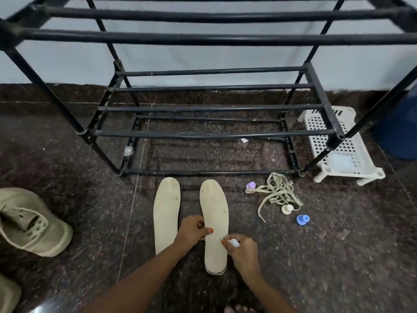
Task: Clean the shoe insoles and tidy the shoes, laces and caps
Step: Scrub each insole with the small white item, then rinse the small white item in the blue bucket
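Down on a dark stone floor (338, 245), a person works on the right-hand insole (214, 211), which lies flat in front of a black shoe rack (209, 133), the left-hand insole (166, 211) just beside it. The left hand (191, 229) pinches the insole's inner edge, thumb on top; the right hand (242, 249) is curled round a small white object (234, 242) held against the outer edge. Done well, the step likely calls for the left hand to pin the insole firmly so it cannot skid on polished stone, while the right works in short strokes over the whole face. What the white object is cannot be made out, since fingers cover most of it. One beige shoe (29, 224) sits well to the left; a second shoe (8, 292) is cut off at the lower left corner. Laces (278, 193) lie heaped to the right, a purple cap (250, 186) and cream cap (287, 208) at their edges, a blue cap (302, 219) just apart
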`<act>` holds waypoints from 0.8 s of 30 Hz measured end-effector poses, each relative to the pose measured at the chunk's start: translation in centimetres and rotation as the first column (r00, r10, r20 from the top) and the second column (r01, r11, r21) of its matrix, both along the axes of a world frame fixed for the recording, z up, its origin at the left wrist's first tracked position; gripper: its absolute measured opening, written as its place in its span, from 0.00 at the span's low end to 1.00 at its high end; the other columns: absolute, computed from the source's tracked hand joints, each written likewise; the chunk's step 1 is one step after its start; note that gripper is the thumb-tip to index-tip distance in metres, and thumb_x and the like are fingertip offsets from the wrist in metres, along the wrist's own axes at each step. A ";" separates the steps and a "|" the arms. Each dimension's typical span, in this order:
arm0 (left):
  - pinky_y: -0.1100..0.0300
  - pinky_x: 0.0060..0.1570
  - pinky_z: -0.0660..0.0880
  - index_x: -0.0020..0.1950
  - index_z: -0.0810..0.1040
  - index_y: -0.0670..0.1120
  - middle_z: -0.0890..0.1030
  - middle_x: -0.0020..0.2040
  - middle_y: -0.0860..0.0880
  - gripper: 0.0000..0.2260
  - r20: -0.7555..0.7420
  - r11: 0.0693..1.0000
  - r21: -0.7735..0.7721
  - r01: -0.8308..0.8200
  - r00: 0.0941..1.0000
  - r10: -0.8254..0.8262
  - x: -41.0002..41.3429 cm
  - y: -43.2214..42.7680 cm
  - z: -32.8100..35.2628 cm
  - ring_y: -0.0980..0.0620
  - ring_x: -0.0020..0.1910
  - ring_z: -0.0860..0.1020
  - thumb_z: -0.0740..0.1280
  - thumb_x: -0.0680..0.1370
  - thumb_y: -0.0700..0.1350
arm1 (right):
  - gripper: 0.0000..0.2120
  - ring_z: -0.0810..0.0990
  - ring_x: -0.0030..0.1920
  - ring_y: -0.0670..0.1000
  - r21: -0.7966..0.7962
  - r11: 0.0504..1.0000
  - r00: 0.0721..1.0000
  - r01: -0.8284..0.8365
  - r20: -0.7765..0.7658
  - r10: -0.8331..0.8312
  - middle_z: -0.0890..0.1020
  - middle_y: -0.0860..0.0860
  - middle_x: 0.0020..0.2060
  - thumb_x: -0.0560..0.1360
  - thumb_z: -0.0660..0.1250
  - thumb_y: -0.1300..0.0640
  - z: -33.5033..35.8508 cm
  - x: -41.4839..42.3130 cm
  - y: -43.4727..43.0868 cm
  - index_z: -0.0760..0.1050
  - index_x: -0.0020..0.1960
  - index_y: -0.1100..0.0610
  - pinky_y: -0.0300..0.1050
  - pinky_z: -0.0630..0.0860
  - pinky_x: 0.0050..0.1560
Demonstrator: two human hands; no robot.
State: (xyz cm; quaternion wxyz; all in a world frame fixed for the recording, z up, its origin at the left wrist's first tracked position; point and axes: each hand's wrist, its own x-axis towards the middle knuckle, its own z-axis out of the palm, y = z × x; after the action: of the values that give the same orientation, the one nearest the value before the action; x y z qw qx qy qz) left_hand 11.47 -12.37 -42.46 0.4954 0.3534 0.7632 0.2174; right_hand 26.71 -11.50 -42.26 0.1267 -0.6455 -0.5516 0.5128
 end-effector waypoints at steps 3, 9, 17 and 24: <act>0.70 0.32 0.75 0.50 0.79 0.36 0.79 0.35 0.44 0.08 0.000 1.000 -0.015 0.000 1.000 0.000 -0.4 0.1 -1.0 0.58 0.31 0.74 0.71 0.73 0.37 | 0.15 0.78 0.37 0.41 0.009 1.000 1.000 0.002 -0.004 -0.002 0.79 0.44 0.34 0.70 0.70 0.62 -1.0 -0.4 -0.2 0.73 0.31 0.45 0.40 0.77 0.42; 0.55 0.41 0.80 0.46 0.71 0.40 0.74 0.30 0.49 0.11 -0.034 0.995 -0.038 -0.093 0.995 0.091 0.0 0.3 -1.8 0.53 0.32 0.75 0.73 0.71 0.36 | 0.10 0.77 0.35 0.44 0.048 0.997 0.998 -0.059 0.036 0.058 0.79 0.49 0.35 0.71 0.68 0.63 -1.7 -0.4 -0.3 0.77 0.32 0.54 0.46 0.77 0.41; 0.63 0.43 0.69 0.58 0.72 0.40 0.72 0.33 0.52 0.15 -0.209 0.998 0.044 -0.052 0.976 0.061 0.2 0.3 -0.6 0.52 0.40 0.74 0.70 0.74 0.40 | 0.10 0.79 0.40 0.47 0.063 0.995 0.996 -0.080 0.055 0.077 0.80 0.48 0.40 0.71 0.69 0.59 -0.5 -0.1 0.4 0.76 0.33 0.47 0.40 0.74 0.39; 0.61 0.49 0.71 0.60 0.72 0.42 0.78 0.47 0.47 0.12 -0.254 0.966 0.242 0.096 0.967 -0.032 1.6 2.1 6.5 0.51 0.47 0.76 0.65 0.78 0.42 | 0.08 0.75 0.31 0.41 0.134 0.990 0.994 0.046 -0.106 -0.032 0.79 0.44 0.31 0.70 0.70 0.63 6.2 0.2 3.4 0.78 0.35 0.53 0.32 0.70 0.32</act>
State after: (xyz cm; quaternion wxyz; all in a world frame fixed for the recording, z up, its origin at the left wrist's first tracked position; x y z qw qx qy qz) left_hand 13.09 -10.29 -35.96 0.3540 0.4624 0.7734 0.2504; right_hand 26.89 -8.12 -36.03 0.2091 -0.6185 -0.5653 0.5042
